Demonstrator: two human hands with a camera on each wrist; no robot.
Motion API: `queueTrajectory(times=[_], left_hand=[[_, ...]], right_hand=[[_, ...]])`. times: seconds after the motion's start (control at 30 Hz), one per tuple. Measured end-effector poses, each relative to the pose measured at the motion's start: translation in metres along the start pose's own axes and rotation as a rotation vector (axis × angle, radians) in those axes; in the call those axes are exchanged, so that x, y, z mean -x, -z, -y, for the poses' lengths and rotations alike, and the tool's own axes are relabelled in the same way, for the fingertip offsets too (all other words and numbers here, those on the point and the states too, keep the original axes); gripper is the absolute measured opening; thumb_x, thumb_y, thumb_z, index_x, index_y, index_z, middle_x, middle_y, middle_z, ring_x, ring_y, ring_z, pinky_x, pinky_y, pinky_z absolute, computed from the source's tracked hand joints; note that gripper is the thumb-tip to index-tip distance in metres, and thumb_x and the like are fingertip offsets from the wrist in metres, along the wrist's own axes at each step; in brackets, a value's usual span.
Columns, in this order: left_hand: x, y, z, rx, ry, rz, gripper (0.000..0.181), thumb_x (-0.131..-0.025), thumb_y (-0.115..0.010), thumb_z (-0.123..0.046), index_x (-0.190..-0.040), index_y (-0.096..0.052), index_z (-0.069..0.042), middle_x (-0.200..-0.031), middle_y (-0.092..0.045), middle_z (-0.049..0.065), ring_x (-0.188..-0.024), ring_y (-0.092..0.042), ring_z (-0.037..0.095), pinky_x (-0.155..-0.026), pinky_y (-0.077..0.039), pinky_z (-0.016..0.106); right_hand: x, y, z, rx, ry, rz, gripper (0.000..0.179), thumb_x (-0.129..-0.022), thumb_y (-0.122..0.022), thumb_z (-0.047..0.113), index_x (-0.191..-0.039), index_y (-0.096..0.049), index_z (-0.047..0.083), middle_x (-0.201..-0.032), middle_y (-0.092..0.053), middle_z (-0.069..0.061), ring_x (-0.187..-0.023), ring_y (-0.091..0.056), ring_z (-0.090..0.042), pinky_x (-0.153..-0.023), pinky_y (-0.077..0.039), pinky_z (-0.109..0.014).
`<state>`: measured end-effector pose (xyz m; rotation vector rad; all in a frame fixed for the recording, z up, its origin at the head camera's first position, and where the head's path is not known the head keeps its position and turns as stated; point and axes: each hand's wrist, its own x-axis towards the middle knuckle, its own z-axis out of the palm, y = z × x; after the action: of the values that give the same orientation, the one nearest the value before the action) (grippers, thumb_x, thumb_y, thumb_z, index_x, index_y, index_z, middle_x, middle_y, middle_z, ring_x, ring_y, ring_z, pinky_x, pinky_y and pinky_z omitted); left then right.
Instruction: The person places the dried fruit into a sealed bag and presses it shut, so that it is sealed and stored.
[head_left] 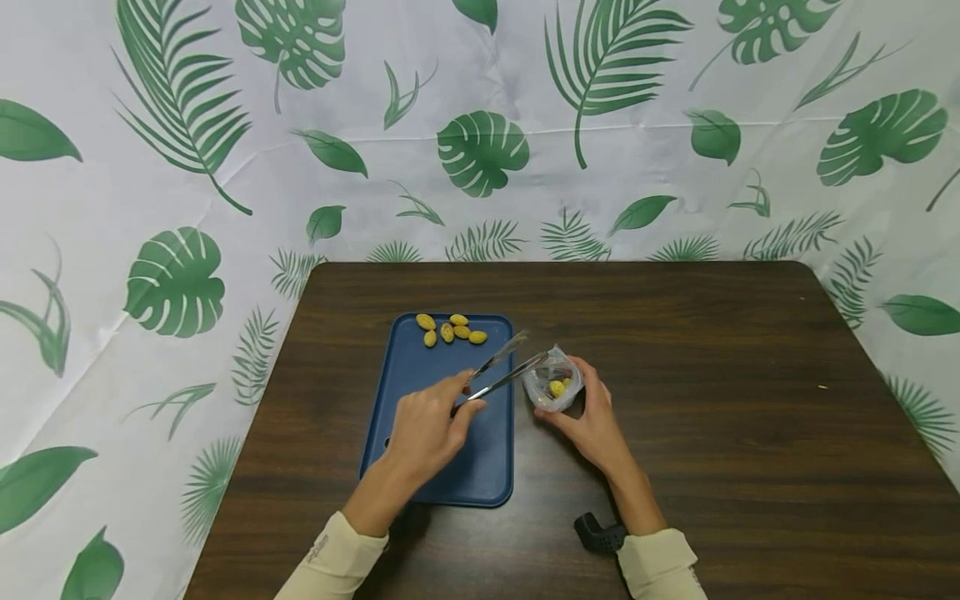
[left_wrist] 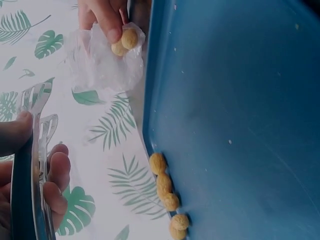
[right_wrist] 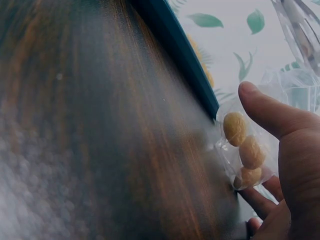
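Observation:
My left hand (head_left: 423,425) grips a pair of metal tongs (head_left: 498,385) over the blue tray (head_left: 480,467). The tongs' arms are spread apart, and nothing shows between their tips. One tip reaches the mouth of a clear plastic bag (head_left: 542,404). To the right of the tray, my right hand (head_left: 596,425) holds this bag upright and spread, thumb on one side and fingers on the other. Inside are yellow oval pieces (right_wrist: 251,152), three of them visible in the right wrist view. Several similar yellow pieces (head_left: 447,332) with brownish marks lie at the tray's far end.
A dark brown wooden table (head_left: 750,400) extends to the right, with a tiny pale fleck (head_left: 822,387) on it. Behind it hangs a white cloth (head_left: 412,200) printed with green leaves. A black band (head_left: 597,533) sits at my right wrist.

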<state>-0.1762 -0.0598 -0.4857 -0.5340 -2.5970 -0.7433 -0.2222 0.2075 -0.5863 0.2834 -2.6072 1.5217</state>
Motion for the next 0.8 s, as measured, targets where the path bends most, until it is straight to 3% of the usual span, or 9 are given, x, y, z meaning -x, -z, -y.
queueTrajectory(times=[0.5, 0.8], left_hand=[[-0.001, 0.004, 0.013, -0.042, 0.08, 0.031, 0.04, -0.093, -0.078, -0.028, -0.122, -0.072, -0.001, -0.097, -0.079, 0.008, -0.047, -0.033, 0.002, -0.044, -0.026, 0.018], [0.0, 0.006, 0.023, -0.096, 0.127, 0.022, 0.043, -0.092, -0.079, -0.029, -0.124, -0.072, -0.003, -0.097, -0.08, 0.006, -0.051, -0.048, 0.006, -0.047, -0.038, 0.023]], right_hand=[[-0.001, 0.0, 0.002, 0.004, -0.032, 0.002, 0.097, -0.076, -0.093, 0.03, -0.155, -0.037, 0.018, -0.152, -0.051, -0.012, -0.144, -0.036, -0.043, -0.115, -0.025, -0.068], [-0.003, 0.0, 0.003, 0.008, -0.025, -0.001, 0.098, -0.076, -0.093, 0.03, -0.155, -0.037, 0.018, -0.151, -0.051, -0.012, -0.142, -0.037, -0.043, -0.113, -0.027, -0.068]])
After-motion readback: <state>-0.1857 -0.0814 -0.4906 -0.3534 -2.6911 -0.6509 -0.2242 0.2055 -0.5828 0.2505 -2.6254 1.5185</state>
